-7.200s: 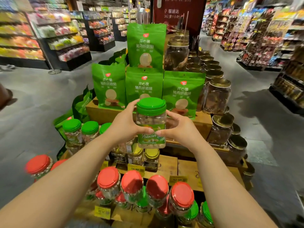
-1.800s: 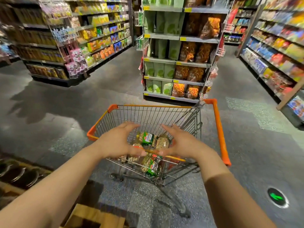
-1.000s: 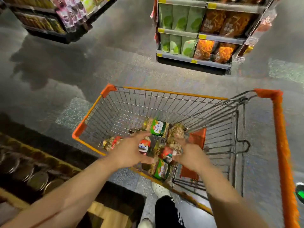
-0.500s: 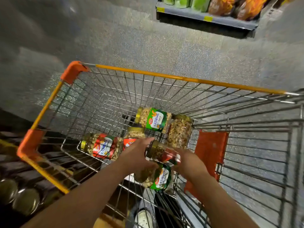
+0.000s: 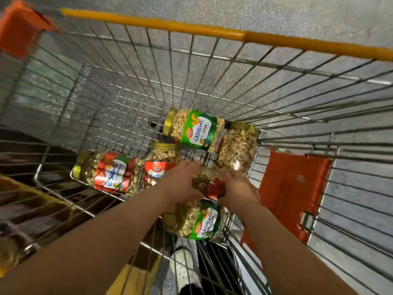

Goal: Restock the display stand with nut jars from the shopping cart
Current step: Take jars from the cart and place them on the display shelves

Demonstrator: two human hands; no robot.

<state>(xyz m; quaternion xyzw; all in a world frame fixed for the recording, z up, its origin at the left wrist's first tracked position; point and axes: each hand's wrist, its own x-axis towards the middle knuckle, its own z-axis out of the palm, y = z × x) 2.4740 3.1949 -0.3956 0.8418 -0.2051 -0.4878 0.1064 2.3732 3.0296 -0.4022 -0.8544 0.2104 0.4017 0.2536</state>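
While we are leaning over the shopping cart [image 5: 212,54], our left hand [image 5: 182,182] and right hand [image 5: 236,186] are gripping a red-labelled nut jar [image 5: 207,183] between them, just above the cashew jars [image 5: 191,130] lying on the wire floor.

Both hands [image 5: 212,184] hide most of the blurred jar [image 5: 207,183].

Grey speckled floor [image 5: 297,13] beyond and beneath the wire mesh. White perforated shoe [image 5: 182,267] low in the middle, seen through the bars; blurred brown and yellow shapes [image 5: 19,209] at the left edge, too smeared to identify.
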